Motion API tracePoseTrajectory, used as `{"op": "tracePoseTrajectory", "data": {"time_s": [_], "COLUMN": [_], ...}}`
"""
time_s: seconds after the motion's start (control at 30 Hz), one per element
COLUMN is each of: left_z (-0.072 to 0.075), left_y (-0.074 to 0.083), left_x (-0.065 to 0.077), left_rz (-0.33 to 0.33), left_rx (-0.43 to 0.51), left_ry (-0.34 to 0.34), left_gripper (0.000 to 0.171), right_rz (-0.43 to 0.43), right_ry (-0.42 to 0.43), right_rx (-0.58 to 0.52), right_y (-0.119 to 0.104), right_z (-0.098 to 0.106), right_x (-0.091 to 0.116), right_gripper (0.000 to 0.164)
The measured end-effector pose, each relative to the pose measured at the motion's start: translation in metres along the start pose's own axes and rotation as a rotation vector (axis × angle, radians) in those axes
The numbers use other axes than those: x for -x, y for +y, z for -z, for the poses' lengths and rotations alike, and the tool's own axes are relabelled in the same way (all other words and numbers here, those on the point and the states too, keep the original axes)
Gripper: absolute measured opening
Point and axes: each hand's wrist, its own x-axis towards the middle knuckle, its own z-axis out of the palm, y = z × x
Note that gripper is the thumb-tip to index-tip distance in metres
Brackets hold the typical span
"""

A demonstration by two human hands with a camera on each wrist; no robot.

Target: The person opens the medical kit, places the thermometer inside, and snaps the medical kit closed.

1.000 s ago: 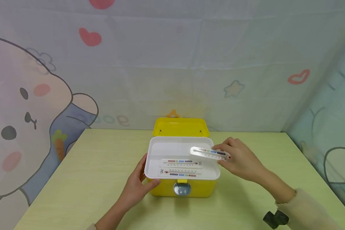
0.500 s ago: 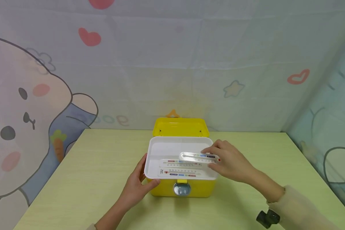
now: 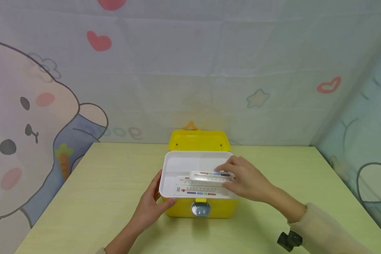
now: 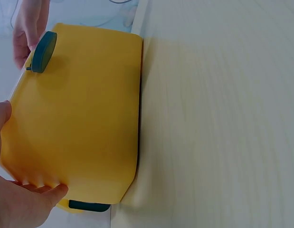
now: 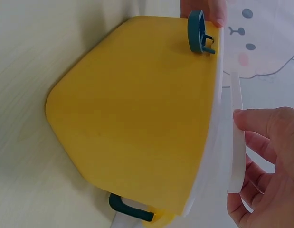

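My right hand (image 3: 247,180) pinches a flat, clear-white thermometer (image 3: 206,175) by its right end, thumb in front and fingers behind. In the right wrist view this thermometer (image 5: 238,166) is edge-on, apart from the rim and above it. Below it, a white tray (image 3: 177,163) fills the top of a yellow box (image 3: 181,209). Two similar thermometers lie in the tray: the front one (image 3: 193,191) faces the other way round, and the rear one (image 3: 182,179) is partly covered. My left hand (image 3: 149,208) grips the box's left side, thumb at the front rim.
The yellow lid (image 3: 200,139) stands raised behind the tray. A grey latch (image 3: 200,209) hangs on the box's front. The box stands on a pale wooden table (image 3: 124,176), with a printed cloth (image 3: 165,70) behind it. A black device (image 3: 289,240) is at my right sleeve.
My right hand has carried the thermometer left and slightly down, from the tray's right rim to over the rear thermometer. The left hand and the box stay in place.
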Motion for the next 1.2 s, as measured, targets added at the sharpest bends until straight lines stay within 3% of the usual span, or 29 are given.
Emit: {"op": "tracePoseTrajectory", "data": {"time_s": [1.2], "left_z": [-0.001], "left_y": [0.002], "left_x": [0.002], "left_rz": [0.006], "left_rx": [0.003], "left_ry": [0.000], "left_gripper": [0.092], "right_rz": [0.031], "right_ry": [-0.094], "right_rx": [-0.041], "right_y": [-0.023], "right_z": [-0.015], "right_x": [-0.017], "right_gripper": [0.030]}}
